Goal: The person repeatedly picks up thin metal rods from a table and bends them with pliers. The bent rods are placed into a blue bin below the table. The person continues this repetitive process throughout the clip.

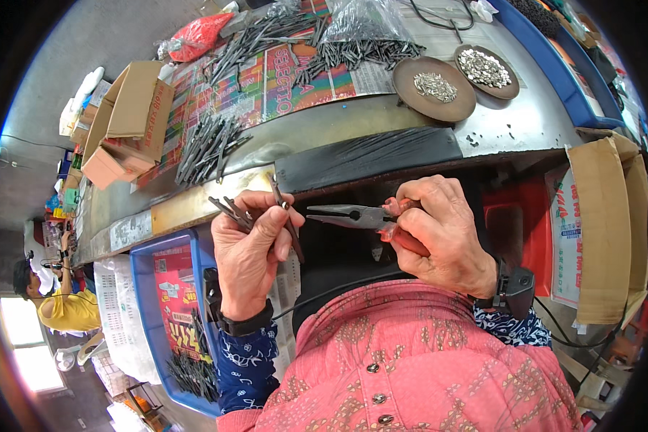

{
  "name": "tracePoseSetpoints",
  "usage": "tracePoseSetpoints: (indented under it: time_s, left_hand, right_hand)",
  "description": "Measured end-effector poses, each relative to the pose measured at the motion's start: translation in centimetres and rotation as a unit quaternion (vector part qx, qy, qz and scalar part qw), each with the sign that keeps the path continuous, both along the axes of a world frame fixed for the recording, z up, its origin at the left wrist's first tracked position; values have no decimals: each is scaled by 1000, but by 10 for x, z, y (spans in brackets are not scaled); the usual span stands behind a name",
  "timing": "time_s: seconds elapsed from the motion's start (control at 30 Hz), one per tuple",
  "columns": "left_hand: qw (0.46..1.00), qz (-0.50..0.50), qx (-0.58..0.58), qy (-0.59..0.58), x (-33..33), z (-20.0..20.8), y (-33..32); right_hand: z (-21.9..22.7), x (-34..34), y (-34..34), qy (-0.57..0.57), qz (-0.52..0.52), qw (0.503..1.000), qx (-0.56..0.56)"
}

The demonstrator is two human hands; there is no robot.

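Observation:
Between the thumb and fingers of my left hand [248, 252] stands a slim dark strip [293, 237] with a small shiny spot near its upper part. More dark strips [232, 212] stick out of the same hand on its left side. My right hand [443, 234] is wrapped round the red handles of long-nose pliers [360, 216]. The plier jaws point left, slightly apart, with their tips just short of the strip. What the strip's shiny spot is, I cannot make out.
Bundled dark strips [207, 150] lie on the bench, with a larger heap [353, 56] behind. Two brown dishes [450, 109] hold small silvery parts. A blue crate [138, 288] stands at left, cardboard boxes [126, 119] [605, 237] on both sides. A person in yellow [68, 309] sits far left.

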State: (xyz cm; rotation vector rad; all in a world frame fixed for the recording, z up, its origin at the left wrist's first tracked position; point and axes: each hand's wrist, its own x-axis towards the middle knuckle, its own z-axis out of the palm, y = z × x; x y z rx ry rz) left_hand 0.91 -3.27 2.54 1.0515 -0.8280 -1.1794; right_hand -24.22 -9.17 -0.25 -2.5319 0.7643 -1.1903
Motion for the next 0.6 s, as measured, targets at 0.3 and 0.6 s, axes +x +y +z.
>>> tracePoseSetpoints:
  time_s: [0.3, 0.6]
  left_hand:
    - [987, -75, 63, 126, -3, -8, 24]
    - [984, -85, 83, 130, -1, -10, 29]
  right_hand:
    - [4, 5, 9, 25, 3, 999, -41]
    - [3, 4, 11, 40, 22, 998, -48]
